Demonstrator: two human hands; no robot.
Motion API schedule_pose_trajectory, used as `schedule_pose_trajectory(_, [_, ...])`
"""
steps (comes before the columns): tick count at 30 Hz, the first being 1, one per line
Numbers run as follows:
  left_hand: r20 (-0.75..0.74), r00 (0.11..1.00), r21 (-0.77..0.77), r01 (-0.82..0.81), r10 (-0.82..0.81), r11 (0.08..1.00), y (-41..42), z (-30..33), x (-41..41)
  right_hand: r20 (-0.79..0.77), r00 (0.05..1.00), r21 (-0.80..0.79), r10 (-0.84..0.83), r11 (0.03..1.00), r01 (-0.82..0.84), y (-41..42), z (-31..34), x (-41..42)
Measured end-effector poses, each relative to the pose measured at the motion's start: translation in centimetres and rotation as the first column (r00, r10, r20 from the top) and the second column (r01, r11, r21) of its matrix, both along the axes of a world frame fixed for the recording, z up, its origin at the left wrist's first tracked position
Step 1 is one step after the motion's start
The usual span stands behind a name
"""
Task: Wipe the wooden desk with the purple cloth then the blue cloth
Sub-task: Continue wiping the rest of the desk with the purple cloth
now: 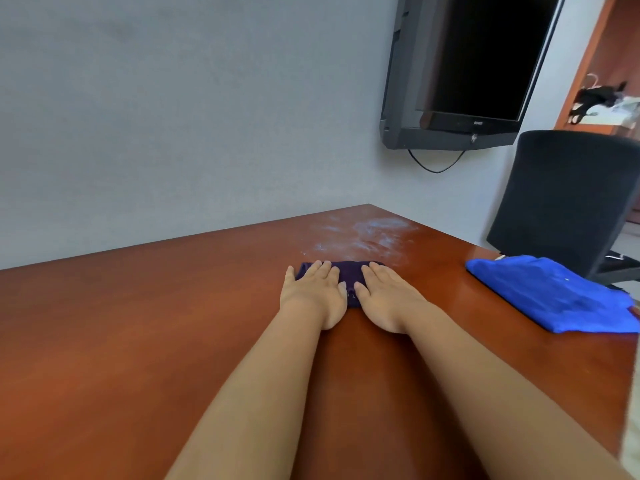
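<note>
On the reddish-brown wooden tabletop (138,341) I see both flat-fingered hands, left hand (313,294) and right hand (388,296), pressing the folded dark purple cloth (349,273), white dusty smear (367,237) lying just beyond their fingers (323,268).

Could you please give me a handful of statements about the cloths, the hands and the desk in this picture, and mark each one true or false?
1. Both hands lie flat on the purple cloth. True: the left hand and right hand press it side by side with straight fingers.
2. The blue cloth is held in the right hand. False: it lies untouched near the desk's right edge.
3. A white powdery smear lies beyond the purple cloth, towards the far corner. True.
4. The purple cloth covers the smear. False: the cloth sits just short of it, on the wooden desk.
5. The monitor stands on the desk. False: it hangs against the wall, above the desk's far corner.
</note>
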State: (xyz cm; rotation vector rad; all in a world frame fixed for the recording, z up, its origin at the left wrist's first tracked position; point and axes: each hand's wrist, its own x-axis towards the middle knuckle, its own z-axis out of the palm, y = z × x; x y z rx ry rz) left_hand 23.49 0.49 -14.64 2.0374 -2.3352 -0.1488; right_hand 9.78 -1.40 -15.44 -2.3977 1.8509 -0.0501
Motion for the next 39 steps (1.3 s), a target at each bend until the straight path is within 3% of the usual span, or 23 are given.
schedule_pose_trajectory(10, [0.015,1.0,0.012,-0.017,0.017,1.0,-3.0,0.1,-0.1,0.025,0.999,0.027,-0.026,0.999,0.025,-3.2,0.2,0.1])
schedule_pose_trajectory(28, [0.036,0.999,0.077,-0.015,0.012,0.997,10.9,0.5,-2.1,0.002,0.998,0.093,-0.058,0.994,0.058,12.3,1.0,-1.7])
schedule_pose_trajectory(39, [0.026,1.0,0.05,0.012,-0.013,0.999,6.1,0.3,-2.3,0.014,0.998,0.051,-0.064,0.997,0.063,7.8,0.8,-1.9])
